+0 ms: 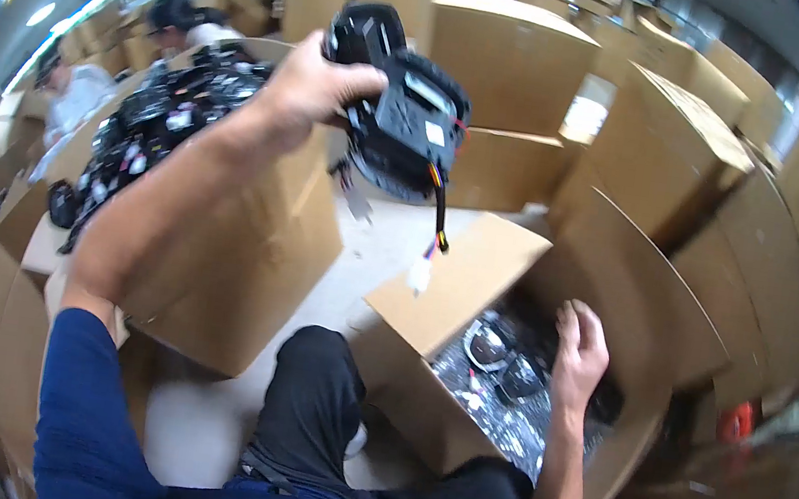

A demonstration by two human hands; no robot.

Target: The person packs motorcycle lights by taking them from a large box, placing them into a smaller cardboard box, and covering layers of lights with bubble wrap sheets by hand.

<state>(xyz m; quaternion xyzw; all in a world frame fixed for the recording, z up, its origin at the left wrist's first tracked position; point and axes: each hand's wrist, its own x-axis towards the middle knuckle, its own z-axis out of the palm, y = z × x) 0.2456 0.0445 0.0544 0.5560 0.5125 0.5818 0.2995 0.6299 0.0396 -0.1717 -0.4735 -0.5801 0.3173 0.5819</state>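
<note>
My left hand (pixel 312 87) is raised and grips a black plastic motor-like part (pixel 400 108). Coloured wires with a white plug (pixel 422 271) dangle from it. My right hand (pixel 580 352) reaches down into an open cardboard box (pixel 461 283) at my right, fingers bent over several black parts wrapped in clear plastic (pixel 503 379). It rests on them; whether it grips one is not visible. My knees in black trousers (pixel 320 391) are between the boxes.
A large open cardboard box (pixel 253 250) at my left is heaped with loose black parts (pixel 159 122). Stacked closed cartons (pixel 516 53) fill the back and right. Two other people (pixel 182 19) work at the far left. Pale floor (pixel 381 237) shows between the boxes.
</note>
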